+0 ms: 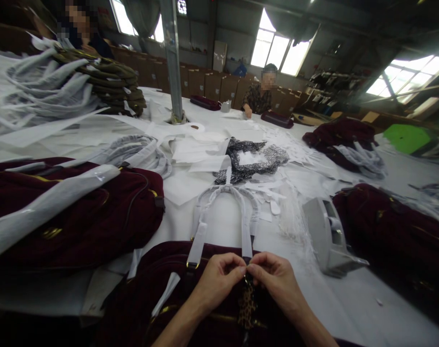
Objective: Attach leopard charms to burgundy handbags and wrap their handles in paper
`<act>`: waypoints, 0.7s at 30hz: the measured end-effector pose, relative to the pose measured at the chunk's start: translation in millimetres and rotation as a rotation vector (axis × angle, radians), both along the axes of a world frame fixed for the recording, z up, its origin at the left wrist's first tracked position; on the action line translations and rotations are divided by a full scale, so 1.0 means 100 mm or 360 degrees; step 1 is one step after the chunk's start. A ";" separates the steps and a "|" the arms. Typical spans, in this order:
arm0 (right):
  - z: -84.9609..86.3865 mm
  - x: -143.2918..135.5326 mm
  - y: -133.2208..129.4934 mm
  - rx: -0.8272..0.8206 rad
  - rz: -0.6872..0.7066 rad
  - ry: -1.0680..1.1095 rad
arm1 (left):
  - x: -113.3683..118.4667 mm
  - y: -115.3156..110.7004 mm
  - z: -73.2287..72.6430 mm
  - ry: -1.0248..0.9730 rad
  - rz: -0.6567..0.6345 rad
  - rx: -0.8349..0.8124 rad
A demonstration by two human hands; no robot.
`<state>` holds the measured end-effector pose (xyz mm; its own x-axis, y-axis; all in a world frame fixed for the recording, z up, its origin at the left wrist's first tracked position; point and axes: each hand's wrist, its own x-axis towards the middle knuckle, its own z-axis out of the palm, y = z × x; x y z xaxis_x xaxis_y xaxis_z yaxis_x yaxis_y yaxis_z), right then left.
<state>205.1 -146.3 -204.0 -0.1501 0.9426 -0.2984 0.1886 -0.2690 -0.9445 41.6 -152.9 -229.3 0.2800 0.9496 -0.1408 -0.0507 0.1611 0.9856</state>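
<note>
A: where's the leopard-print charm (246, 306)?
B: on the burgundy handbag (219, 332), lengthwise toward the wearer. left hand (221, 274) and right hand (273, 277) equally near, both pinched at its top, exact grip unclear tbh

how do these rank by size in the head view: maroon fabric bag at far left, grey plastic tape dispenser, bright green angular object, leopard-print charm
1. maroon bag at far left
2. tape dispenser
3. green object
4. leopard-print charm

The green object is farther off; this ranks apparent size only.
</note>
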 end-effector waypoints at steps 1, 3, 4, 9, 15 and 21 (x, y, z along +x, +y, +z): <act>0.00 0.00 0.00 0.0008 0.0000 -0.0013 | 0.00 0.00 0.00 0.0009 -0.0001 -0.0001; -0.01 0.00 -0.01 0.0013 0.0014 -0.0039 | -0.01 0.01 0.01 0.0017 -0.0008 -0.0016; -0.02 0.00 -0.02 0.0016 0.0017 -0.0048 | -0.01 0.01 0.01 0.0015 -0.0015 -0.0027; -0.05 0.01 -0.05 0.0075 -0.0060 -0.0047 | -0.01 0.02 0.03 -0.0042 -0.0030 -0.0086; -0.10 0.01 -0.05 0.0146 0.0040 -0.0139 | -0.01 0.01 0.03 -0.0009 -0.0071 -0.0086; -0.07 0.07 -0.07 0.0392 0.0245 -0.0280 | -0.01 0.00 0.01 -0.0003 -0.0069 -0.0089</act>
